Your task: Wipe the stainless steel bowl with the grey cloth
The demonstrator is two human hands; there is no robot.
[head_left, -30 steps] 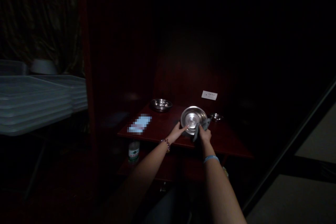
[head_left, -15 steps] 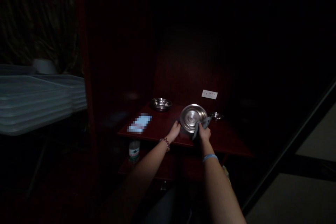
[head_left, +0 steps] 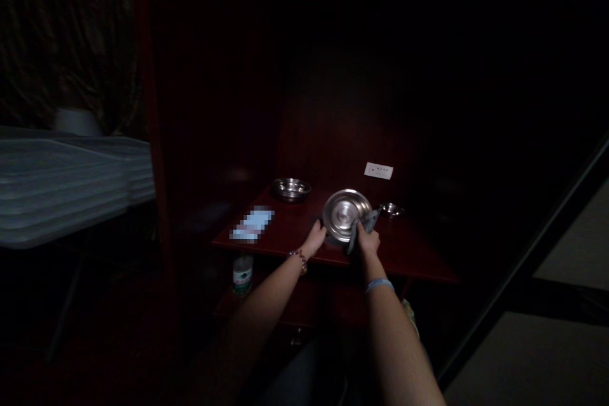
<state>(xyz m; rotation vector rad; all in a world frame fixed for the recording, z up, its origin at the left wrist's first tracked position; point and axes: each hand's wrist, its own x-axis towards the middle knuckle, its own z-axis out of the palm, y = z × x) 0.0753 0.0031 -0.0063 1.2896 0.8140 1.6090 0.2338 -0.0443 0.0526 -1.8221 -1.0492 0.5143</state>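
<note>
A shiny metal bowl (head_left: 343, 210) is held tilted above the dark red desk (head_left: 295, 238), its inside turned toward me. My left hand (head_left: 314, 239) grips its lower left rim, thumb side up. At the lower right rim, my right hand (head_left: 368, 241) is closed on a grey cloth (head_left: 371, 221), which presses against the bowl. Behind to the left, another metal bowl or small stack of them (head_left: 291, 189) sits on the desk. A smaller metal bowl (head_left: 392, 210) rests to the right, near the back panel.
A blurred-out pale rectangle (head_left: 252, 224) lies on the desk's left side. Below, a bottle with a green label (head_left: 242, 275) stands on a lower shelf. A white socket plate (head_left: 379, 170) is on the back panel. Stacked translucent trays (head_left: 66, 190) stand at left.
The bowl has shifted slightly left in view, and the cloth has moved a little along its right rim. Both hands keep their hold.
</note>
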